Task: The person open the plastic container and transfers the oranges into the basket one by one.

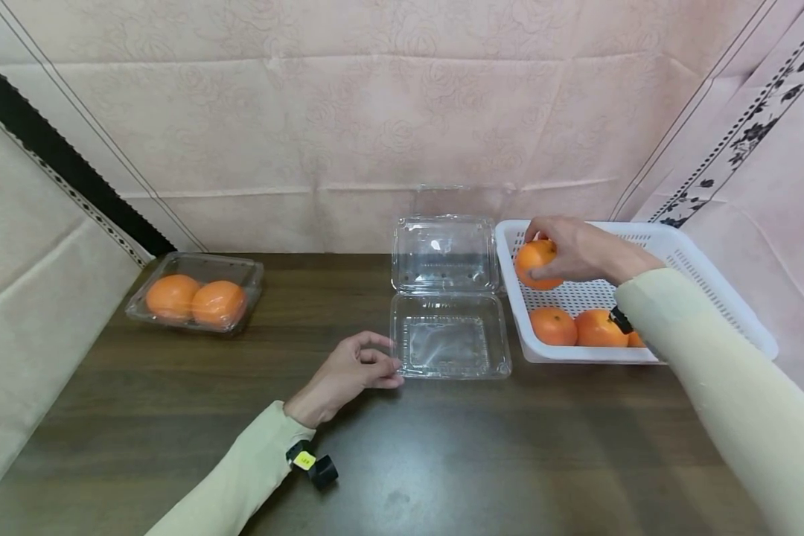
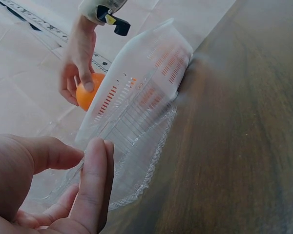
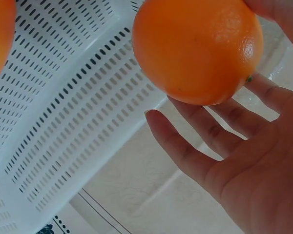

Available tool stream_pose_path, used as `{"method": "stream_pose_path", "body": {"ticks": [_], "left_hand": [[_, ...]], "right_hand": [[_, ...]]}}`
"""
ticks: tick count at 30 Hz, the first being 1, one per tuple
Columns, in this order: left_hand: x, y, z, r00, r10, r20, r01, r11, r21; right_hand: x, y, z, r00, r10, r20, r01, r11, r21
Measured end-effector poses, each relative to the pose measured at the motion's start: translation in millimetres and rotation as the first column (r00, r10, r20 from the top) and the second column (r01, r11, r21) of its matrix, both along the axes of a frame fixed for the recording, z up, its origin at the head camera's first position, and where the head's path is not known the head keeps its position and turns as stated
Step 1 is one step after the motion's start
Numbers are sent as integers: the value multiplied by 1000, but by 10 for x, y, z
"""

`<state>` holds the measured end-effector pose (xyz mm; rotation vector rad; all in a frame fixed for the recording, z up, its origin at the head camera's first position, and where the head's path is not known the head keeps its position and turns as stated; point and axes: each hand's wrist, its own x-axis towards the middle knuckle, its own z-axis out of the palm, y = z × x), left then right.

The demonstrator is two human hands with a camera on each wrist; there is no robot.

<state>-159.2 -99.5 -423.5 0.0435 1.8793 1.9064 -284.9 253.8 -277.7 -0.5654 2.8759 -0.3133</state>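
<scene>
My right hand [image 1: 581, 249] grips an orange [image 1: 534, 262] over the left side of the white basket [image 1: 717, 298]. In the right wrist view the thumb and fingers curve round that orange [image 3: 198, 48], raised above the basket's slotted wall. My left hand [image 1: 348, 376] pinches the left edge of an open clear plastic clamshell box [image 1: 449, 342], thumb against fingertips in the left wrist view. The box lies on the table with its lid [image 1: 445, 253] folded back; nothing is inside. Several more oranges [image 1: 553, 326] sit along the basket's near side, partly hidden by the right sleeve.
A closed clear box [image 1: 194, 264] with two oranges [image 1: 194, 299] stands on the left of the brown table [image 1: 402, 461]. Pale patterned cloth [image 1: 348, 126] rises behind and at both sides. The basket stands right beside the open box.
</scene>
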Motion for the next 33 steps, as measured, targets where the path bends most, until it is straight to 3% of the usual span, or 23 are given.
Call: {"method": "stream_pose_path", "body": {"ticks": [23, 30, 33], "left_hand": [[-15, -19, -14, 1000, 8, -1, -8, 1000, -9], [-17, -23, -12, 1000, 7, 2, -7, 1000, 0], [-20, -24, -11, 1000, 8, 2, -8, 1000, 1]], "right_hand": [[-150, 79, -291, 996, 14, 87, -16, 1000, 24], [-129, 178, -362, 968, -95, 232, 97, 995, 5], [-131, 187, -383, 960, -113, 255, 117, 993, 0]]}}
